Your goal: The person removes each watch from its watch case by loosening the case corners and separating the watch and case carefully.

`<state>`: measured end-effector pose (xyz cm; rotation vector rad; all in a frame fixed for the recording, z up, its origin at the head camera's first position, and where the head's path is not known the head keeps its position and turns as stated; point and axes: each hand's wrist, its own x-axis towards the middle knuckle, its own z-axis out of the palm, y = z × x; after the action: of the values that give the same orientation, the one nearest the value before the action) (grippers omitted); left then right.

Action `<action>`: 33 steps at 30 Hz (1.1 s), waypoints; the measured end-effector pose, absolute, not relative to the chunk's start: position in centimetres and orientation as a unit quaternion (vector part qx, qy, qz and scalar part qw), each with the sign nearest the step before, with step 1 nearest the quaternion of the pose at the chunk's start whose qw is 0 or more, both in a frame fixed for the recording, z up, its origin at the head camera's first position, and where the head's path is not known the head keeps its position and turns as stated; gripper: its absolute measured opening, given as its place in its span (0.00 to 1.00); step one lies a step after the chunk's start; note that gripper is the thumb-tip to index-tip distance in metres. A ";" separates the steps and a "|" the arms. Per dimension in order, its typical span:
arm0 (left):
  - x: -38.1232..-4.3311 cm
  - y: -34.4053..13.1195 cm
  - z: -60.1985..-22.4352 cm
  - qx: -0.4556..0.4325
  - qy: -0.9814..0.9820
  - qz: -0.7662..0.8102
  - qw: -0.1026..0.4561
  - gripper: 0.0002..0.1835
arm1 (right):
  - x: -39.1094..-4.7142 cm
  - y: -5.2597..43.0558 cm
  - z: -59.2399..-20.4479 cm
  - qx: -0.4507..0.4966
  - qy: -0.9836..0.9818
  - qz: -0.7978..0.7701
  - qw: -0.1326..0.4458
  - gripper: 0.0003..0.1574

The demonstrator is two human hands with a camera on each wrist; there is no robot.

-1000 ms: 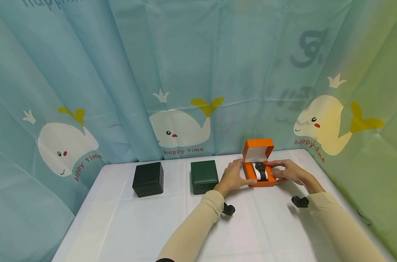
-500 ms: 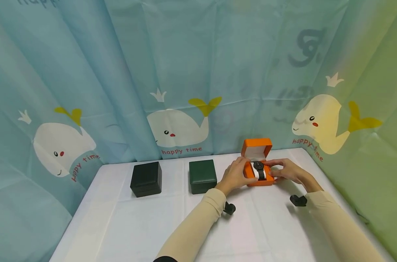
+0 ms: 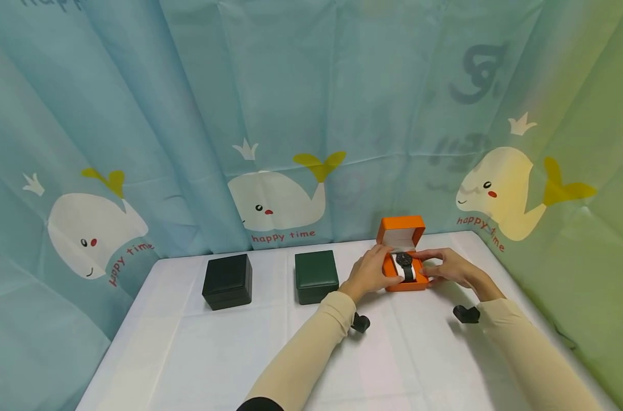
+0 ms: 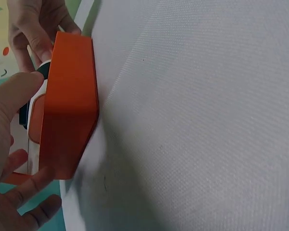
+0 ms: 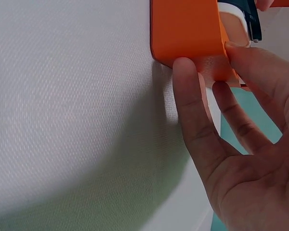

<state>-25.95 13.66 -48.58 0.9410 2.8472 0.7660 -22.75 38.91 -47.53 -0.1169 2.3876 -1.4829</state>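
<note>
An orange watch box (image 3: 401, 222) stands on the white table, its lid raised at the back. A black watch (image 3: 405, 261) wrapped round a white cushion lies in the base. At the left side of the box, my left hand (image 3: 368, 272) touches the dark strap with a straight thumb; its other fingers spread loosely beside the wall (image 4: 70, 96). My right hand (image 3: 457, 268) is on the opposite side, thumb at the rim and fairly straight fingers (image 5: 185, 77) against the outer wall. The right index fingertip reaches in near the watch face in the head view.
Left of the orange box stands a green lidded box (image 3: 316, 277), close to my left wrist. Further left is a black lidded box (image 3: 228, 281). A blue curtain (image 3: 280, 114) hangs right behind the table, and a green one (image 3: 599, 274) borders the right edge.
The left fingers have moved slightly inward over the box's left edge. The watch stays in the box and the right hand keeps nearly the same place. The whole head view has shifted a little.
</note>
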 end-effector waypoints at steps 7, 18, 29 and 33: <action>-26.2 14.0 -48.3 0.307 0.921 0.238 0.040 0.41 | -22.7 38.9 -47.4 -0.043 0.836 -0.522 0.163 0.36; -26.5 14.4 -47.9 0.323 0.918 0.225 0.049 0.42 | -22.8 39.0 -47.6 -0.046 0.834 -0.526 0.163 0.35; -27.1 14.8 -47.8 0.321 0.922 0.210 0.050 0.42 | -22.9 39.0 -47.5 -0.037 0.835 -0.524 0.165 0.36; -27.3 15.1 -47.8 0.319 0.925 0.199 0.044 0.42 | -22.8 39.0 -47.6 -0.040 0.836 -0.523 0.164 0.36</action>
<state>-27.29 15.06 -47.81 0.9764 2.8295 0.6086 -22.82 39.03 -47.56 -0.1144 2.3826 -1.4912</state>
